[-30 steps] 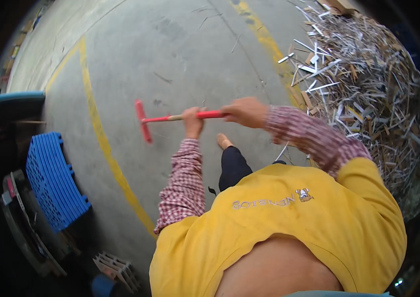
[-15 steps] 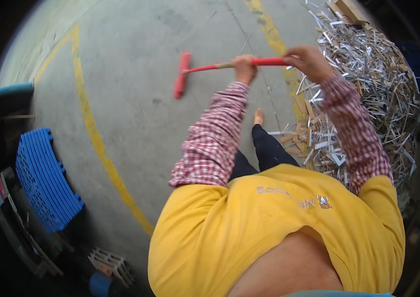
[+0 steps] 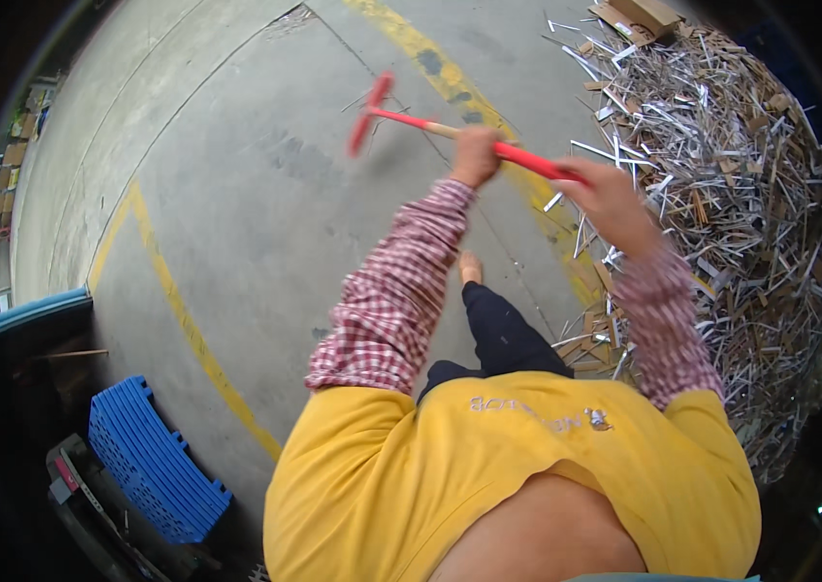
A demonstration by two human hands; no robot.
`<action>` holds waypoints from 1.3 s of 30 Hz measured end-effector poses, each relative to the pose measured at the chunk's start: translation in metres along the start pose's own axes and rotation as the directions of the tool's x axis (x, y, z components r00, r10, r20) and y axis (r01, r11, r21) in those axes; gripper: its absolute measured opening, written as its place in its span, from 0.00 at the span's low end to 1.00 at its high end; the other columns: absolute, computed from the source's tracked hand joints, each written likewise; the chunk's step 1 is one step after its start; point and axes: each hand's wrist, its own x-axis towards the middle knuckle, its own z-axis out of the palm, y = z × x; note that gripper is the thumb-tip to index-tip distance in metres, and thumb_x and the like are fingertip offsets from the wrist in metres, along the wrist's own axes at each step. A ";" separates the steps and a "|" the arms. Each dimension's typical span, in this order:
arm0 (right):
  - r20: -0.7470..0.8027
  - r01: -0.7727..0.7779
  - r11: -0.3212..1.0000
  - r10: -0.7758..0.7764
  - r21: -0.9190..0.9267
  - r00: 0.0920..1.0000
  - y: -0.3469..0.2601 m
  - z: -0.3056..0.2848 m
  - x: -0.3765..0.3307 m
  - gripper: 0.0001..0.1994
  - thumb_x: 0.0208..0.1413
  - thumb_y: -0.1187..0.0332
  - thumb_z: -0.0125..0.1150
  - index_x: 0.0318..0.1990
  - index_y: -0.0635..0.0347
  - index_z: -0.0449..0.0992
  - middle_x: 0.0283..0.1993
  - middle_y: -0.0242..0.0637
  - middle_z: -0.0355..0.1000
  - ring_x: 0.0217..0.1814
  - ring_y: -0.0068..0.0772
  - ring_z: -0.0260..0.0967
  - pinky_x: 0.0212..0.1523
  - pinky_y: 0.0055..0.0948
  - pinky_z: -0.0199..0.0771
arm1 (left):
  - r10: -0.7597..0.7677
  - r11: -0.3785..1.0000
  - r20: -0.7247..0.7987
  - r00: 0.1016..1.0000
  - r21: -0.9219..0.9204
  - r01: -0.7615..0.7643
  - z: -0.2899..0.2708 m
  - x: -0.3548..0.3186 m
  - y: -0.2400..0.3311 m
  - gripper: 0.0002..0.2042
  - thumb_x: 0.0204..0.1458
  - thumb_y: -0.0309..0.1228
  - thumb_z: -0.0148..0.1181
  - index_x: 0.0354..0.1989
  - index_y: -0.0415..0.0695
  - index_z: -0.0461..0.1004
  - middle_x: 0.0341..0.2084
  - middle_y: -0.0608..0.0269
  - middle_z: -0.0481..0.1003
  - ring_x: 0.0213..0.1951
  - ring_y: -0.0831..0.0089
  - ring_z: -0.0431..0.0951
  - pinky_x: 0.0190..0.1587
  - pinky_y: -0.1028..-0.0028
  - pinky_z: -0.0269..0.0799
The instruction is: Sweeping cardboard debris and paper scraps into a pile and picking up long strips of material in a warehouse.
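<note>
A broom [image 3: 370, 114] with a red head and a red handle slants across in front of me, its head at the far left end. The middle of the handle is gripped by my left hand [image 3: 476, 156], next to a bare tan stretch. My right hand [image 3: 614, 207] is closed around the handle's near right end. The head is over the grey concrete floor [image 3: 265, 242], slightly blurred; whether its bristles touch the floor I cannot tell. A big heap of paper and cardboard strips [image 3: 721, 184] lies to the right, beside my right arm.
Loose scraps [image 3: 597, 335] spill from the heap near my foot. A cardboard box [image 3: 636, 21] sits at the heap's far end. Yellow lines [image 3: 193, 330] mark the floor. Blue plastic pallets [image 3: 154, 461] stand at the lower left, with a light-blue edge [image 3: 37, 312] above them.
The broom's handle has tilted, its right end coming closer to me and its head moving farther away. My right hand has come nearer with it. The whole view has shifted.
</note>
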 end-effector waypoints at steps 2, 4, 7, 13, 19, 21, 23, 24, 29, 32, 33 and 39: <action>0.009 0.074 0.995 -0.075 0.070 0.997 0.029 0.059 0.081 0.14 0.44 0.66 0.55 0.40 0.60 0.70 0.32 0.44 0.70 0.33 0.42 0.68 0.34 0.34 0.65 | -0.211 0.969 0.153 0.965 0.165 0.186 -0.011 0.014 -0.090 0.07 0.35 0.34 0.60 0.16 0.45 0.72 0.18 0.55 0.70 0.28 0.59 0.70 0.30 0.64 0.65; -0.004 0.126 0.968 -0.128 0.216 0.992 0.052 0.127 0.146 0.15 0.43 0.66 0.54 0.40 0.60 0.69 0.33 0.47 0.69 0.35 0.47 0.66 0.35 0.34 0.66 | -0.450 0.869 0.198 0.871 0.321 0.377 -0.019 0.016 -0.165 0.08 0.35 0.35 0.61 0.24 0.47 0.72 0.24 0.57 0.70 0.32 0.60 0.69 0.34 0.65 0.65; -0.011 0.094 0.959 -0.095 0.267 0.995 0.083 0.175 0.176 0.15 0.43 0.66 0.53 0.40 0.61 0.69 0.32 0.49 0.68 0.35 0.50 0.65 0.34 0.36 0.65 | -0.424 0.857 0.359 0.831 0.455 0.240 -0.013 0.008 -0.212 0.07 0.35 0.34 0.59 0.22 0.46 0.74 0.22 0.55 0.70 0.29 0.58 0.71 0.32 0.63 0.66; 0.107 -0.095 0.986 0.081 0.135 0.991 0.049 -0.015 0.121 0.10 0.45 0.70 0.54 0.33 0.67 0.73 0.23 0.37 0.70 0.25 0.21 0.65 0.26 0.21 0.64 | -0.233 0.971 0.380 0.895 0.048 0.232 0.060 0.050 -0.069 0.08 0.35 0.34 0.55 0.14 0.43 0.70 0.14 0.51 0.68 0.22 0.54 0.70 0.24 0.59 0.62; 0.153 0.150 0.953 -0.113 -0.263 0.982 -0.085 -0.090 0.137 0.08 0.46 0.69 0.50 0.27 0.66 0.71 0.18 0.44 0.66 0.18 0.33 0.64 0.19 0.27 0.60 | -0.148 0.800 0.266 0.953 -0.534 0.274 0.020 0.091 0.056 0.08 0.38 0.33 0.55 0.20 0.41 0.70 0.14 0.48 0.68 0.16 0.56 0.68 0.22 0.64 0.64; 0.256 0.281 0.853 -0.181 -0.439 0.950 -0.130 -0.054 0.152 0.08 0.44 0.69 0.50 0.22 0.66 0.68 0.18 0.50 0.64 0.20 0.46 0.63 0.19 0.33 0.59 | -0.096 0.654 0.164 0.982 -0.733 0.187 -0.024 0.081 0.056 0.11 0.42 0.35 0.54 0.20 0.39 0.69 0.14 0.48 0.68 0.18 0.57 0.68 0.23 0.64 0.64; 0.336 0.434 0.804 -0.310 -0.406 0.889 -0.181 -0.027 0.162 0.08 0.45 0.70 0.50 0.22 0.66 0.68 0.17 0.49 0.64 0.19 0.44 0.64 0.19 0.32 0.60 | -0.159 0.622 0.135 0.978 -0.756 0.205 -0.078 0.062 0.037 0.13 0.42 0.38 0.55 0.20 0.39 0.69 0.15 0.48 0.69 0.21 0.54 0.70 0.26 0.63 0.65; 0.349 0.529 0.775 -0.417 -0.345 0.839 -0.208 -0.014 0.167 0.08 0.45 0.70 0.50 0.22 0.66 0.68 0.17 0.49 0.64 0.19 0.44 0.64 0.19 0.32 0.60 | -0.194 0.636 0.121 0.973 -0.740 0.219 -0.109 0.048 0.020 0.14 0.42 0.40 0.55 0.21 0.39 0.70 0.16 0.48 0.69 0.23 0.52 0.71 0.28 0.62 0.65; 0.168 0.555 0.820 -0.532 -0.143 0.830 -0.345 0.075 0.179 0.05 0.45 0.72 0.51 0.25 0.64 0.70 0.17 0.45 0.65 0.18 0.42 0.63 0.19 0.30 0.60 | -0.325 0.883 0.188 0.927 -0.292 0.369 -0.282 -0.042 -0.102 0.13 0.40 0.41 0.55 0.21 0.43 0.73 0.18 0.49 0.71 0.25 0.52 0.72 0.29 0.61 0.67; 0.288 0.678 0.735 -0.645 -0.022 0.708 -0.415 0.153 0.193 0.06 0.46 0.72 0.52 0.30 0.64 0.71 0.20 0.44 0.65 0.21 0.39 0.64 0.22 0.29 0.62 | -0.411 0.910 -0.096 0.907 0.010 0.414 -0.391 -0.112 -0.184 0.07 0.36 0.35 0.54 0.20 0.47 0.74 0.21 0.53 0.72 0.28 0.56 0.73 0.31 0.60 0.66; 0.283 0.724 0.688 -0.706 0.052 0.650 -0.434 0.176 0.199 0.06 0.46 0.72 0.53 0.32 0.63 0.71 0.21 0.44 0.66 0.22 0.38 0.65 0.24 0.29 0.62 | -0.456 0.859 -0.148 0.878 0.184 0.477 -0.422 -0.132 -0.205 0.04 0.34 0.31 0.53 0.18 0.47 0.73 0.19 0.54 0.72 0.28 0.56 0.73 0.31 0.60 0.65; 0.526 0.798 0.469 -0.818 0.378 0.232 -0.540 0.275 0.238 0.14 0.43 0.68 0.58 0.40 0.61 0.69 0.27 0.41 0.66 0.24 0.35 0.63 0.26 0.27 0.63 | -0.323 0.700 -0.740 0.590 0.233 0.675 -0.586 -0.260 -0.263 0.13 0.34 0.35 0.63 0.12 0.42 0.66 0.13 0.57 0.66 0.22 0.59 0.67 0.28 0.65 0.61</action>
